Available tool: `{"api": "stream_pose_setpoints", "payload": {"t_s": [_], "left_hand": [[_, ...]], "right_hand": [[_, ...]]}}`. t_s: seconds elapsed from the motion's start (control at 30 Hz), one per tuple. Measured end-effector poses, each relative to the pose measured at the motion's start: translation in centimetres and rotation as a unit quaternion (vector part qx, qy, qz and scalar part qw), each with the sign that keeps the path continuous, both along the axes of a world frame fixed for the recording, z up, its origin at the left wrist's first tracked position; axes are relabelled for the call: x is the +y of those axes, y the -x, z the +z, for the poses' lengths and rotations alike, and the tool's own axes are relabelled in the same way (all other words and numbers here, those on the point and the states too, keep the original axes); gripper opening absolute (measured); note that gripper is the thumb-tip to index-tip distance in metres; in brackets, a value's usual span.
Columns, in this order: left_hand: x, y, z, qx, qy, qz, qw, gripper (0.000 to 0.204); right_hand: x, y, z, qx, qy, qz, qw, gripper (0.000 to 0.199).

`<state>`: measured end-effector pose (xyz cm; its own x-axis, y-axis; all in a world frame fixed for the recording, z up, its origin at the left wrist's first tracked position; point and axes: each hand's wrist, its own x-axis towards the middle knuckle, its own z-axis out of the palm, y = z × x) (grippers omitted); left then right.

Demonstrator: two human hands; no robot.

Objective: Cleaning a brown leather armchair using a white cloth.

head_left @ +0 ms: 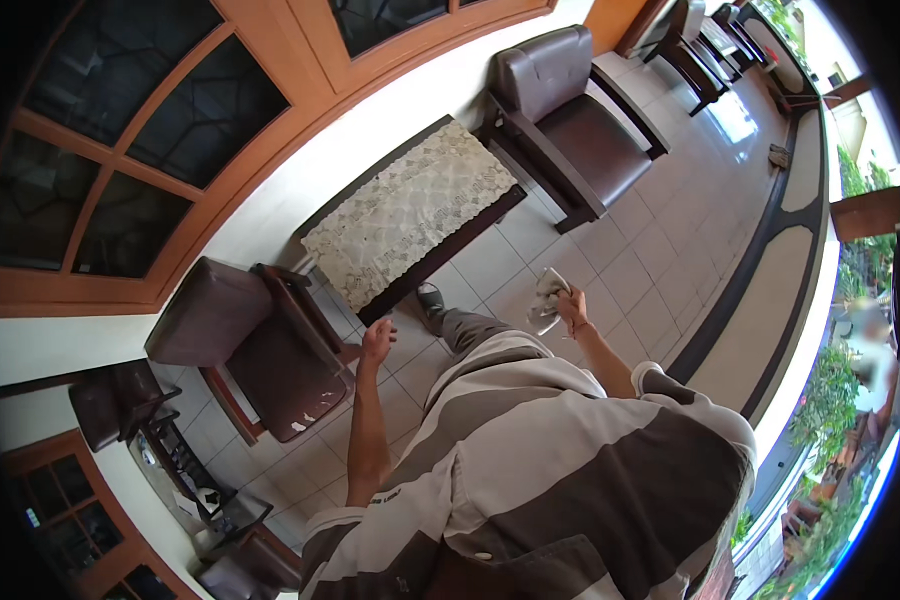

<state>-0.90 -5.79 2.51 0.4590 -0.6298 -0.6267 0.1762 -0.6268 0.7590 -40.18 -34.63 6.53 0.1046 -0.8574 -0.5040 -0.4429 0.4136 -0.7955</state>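
My right hand (573, 310) grips a crumpled greyish-white cloth (547, 298), which hangs out in front of it above the tiled floor. Its fingers are closed round one side of the cloth. My left hand (378, 342) is bare, its fingers loosely bent and the thumb a little apart, with nothing seen in it. It is nearest to the front corner of a low dark table (445, 248). A cream patterned lace tablecloth (410, 210) lies over the tabletop.
A brown padded armchair (580, 130) stands beyond the table, and another with a worn seat (285, 380) is close on my left. Wood-framed windows (150, 130) line the wall. A low dark-edged wall (740, 300) runs along the right. A person (873, 350) is outside among plants.
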Motion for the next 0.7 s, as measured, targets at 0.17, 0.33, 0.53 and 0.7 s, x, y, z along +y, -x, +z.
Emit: {"api": "stream_pose_setpoints", "payload": {"t_s": [0.17, 0.33, 0.53, 0.7], "left_hand": [[-9.7, 9.5, 6.5, 0.097, 0.073, -0.191, 0.974, 0.048], [-14.4, 18.2, 13.8, 0.258, 0.183, -0.199, 0.928, 0.073], [-17.4, 23.6, 20.1, 0.428, 0.285, -0.11, 0.851, 0.075], [-23.0, 31.2, 22.5, 0.319, 0.259, -0.116, 0.904, 0.047]], "right_hand": [[4.4, 1.9, 8.5, -0.076, -0.021, 0.018, 0.997, 0.037], [3.5, 1.4, 16.8, -0.338, -0.132, -0.026, 0.932, 0.049], [1.5, 6.9, 22.1, -0.517, -0.136, 0.008, 0.845, 0.045], [-1.4, 15.1, 21.9, -0.36, -0.02, 0.085, 0.929, 0.05]]}}
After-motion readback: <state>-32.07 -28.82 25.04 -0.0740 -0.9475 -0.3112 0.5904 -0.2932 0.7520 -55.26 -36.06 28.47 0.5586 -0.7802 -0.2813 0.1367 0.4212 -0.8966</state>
